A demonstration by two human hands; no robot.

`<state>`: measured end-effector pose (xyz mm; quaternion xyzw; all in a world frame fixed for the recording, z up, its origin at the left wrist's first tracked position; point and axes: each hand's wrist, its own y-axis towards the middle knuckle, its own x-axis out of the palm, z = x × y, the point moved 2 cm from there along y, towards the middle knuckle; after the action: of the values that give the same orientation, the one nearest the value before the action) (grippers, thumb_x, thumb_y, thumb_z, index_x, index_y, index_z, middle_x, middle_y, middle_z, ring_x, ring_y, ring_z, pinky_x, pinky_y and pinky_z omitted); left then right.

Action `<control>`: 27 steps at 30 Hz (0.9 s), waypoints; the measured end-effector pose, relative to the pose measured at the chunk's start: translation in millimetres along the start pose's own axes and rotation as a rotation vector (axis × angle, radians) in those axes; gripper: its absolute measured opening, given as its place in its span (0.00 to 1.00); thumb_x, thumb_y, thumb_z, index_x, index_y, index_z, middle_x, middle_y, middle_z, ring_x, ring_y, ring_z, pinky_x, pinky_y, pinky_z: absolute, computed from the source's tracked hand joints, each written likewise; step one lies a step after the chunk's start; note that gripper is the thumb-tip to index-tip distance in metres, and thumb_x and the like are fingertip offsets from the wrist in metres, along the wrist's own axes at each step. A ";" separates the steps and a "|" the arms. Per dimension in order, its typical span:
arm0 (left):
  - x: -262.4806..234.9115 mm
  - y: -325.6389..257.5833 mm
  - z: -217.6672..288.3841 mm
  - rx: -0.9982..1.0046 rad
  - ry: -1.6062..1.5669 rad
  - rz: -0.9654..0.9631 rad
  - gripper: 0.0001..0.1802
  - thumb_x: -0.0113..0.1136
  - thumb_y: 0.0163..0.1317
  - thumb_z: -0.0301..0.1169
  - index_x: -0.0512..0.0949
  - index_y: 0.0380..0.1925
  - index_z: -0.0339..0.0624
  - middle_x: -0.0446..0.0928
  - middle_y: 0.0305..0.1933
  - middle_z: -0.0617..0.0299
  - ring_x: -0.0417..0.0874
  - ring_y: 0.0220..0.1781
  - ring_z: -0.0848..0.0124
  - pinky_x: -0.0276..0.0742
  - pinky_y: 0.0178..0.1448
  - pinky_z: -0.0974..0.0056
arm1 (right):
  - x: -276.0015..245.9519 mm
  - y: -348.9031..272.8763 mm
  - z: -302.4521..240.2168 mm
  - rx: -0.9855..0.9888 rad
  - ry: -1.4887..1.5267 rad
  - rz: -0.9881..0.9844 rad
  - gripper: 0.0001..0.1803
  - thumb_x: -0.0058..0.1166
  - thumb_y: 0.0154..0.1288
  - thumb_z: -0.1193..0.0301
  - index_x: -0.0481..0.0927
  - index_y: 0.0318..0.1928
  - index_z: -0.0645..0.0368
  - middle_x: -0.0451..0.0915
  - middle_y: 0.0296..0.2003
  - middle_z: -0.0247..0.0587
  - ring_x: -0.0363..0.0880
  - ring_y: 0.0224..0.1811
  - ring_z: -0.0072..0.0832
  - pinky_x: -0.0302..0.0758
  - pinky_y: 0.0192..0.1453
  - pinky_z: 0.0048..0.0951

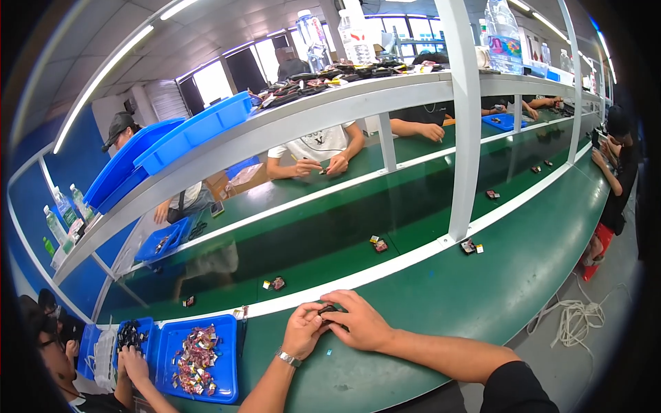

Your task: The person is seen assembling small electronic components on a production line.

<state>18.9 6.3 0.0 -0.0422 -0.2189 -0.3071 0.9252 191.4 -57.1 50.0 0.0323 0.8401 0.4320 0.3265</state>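
Note:
My left hand (303,330) and my right hand (361,322) meet on the green bench top (468,303), both pinching one small dark part (326,310) between the fingertips. A metal watch sits on my left wrist. A blue tray (227,365) holding several small red, white and yellow parts lies to the left of my left hand. A tiny light scrap (328,352) lies on the bench just below my hands.
A dark green conveyor belt (310,234) runs past beyond a white strip, carrying several small parts (277,283). A white upright post (468,138) carries an overhead shelf with blue bins (196,131) and bottles. Other people work across the belt and at both sides. White cord (575,320) lies on the floor.

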 end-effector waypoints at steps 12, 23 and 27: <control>5.2 1.3 -1.0 -0.004 -0.018 -0.002 0.13 0.54 0.67 0.21 0.69 0.50 0.42 0.74 0.60 0.53 0.78 0.58 0.63 0.79 0.60 0.54 | 13.1 -8.7 11.5 0.153 0.126 0.100 0.13 0.63 0.52 0.78 0.84 0.40 0.56 0.75 0.54 0.39 0.72 0.57 0.38 0.74 0.58 0.37; 7.1 1.3 2.6 0.039 -0.013 0.047 0.13 0.53 0.68 0.22 0.68 0.50 0.41 0.73 0.61 0.52 0.79 0.58 0.64 0.78 0.61 0.54 | 6.6 -0.8 11.8 0.150 0.143 -0.027 0.16 0.61 0.55 0.78 0.83 0.46 0.56 0.73 0.58 0.42 0.67 0.63 0.43 0.71 0.63 0.39; 10.4 2.4 3.4 0.011 -0.014 0.054 0.13 0.50 0.69 0.22 0.68 0.52 0.40 0.75 0.59 0.52 0.79 0.56 0.65 0.79 0.60 0.56 | 8.6 -3.4 10.7 0.186 0.094 0.036 0.13 0.61 0.55 0.77 0.82 0.43 0.57 0.73 0.55 0.43 0.72 0.58 0.41 0.74 0.57 0.37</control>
<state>26.5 3.2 7.8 -0.0453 -0.2258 -0.2808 0.9317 191.6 -48.9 38.5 0.0573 0.8902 0.3591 0.2744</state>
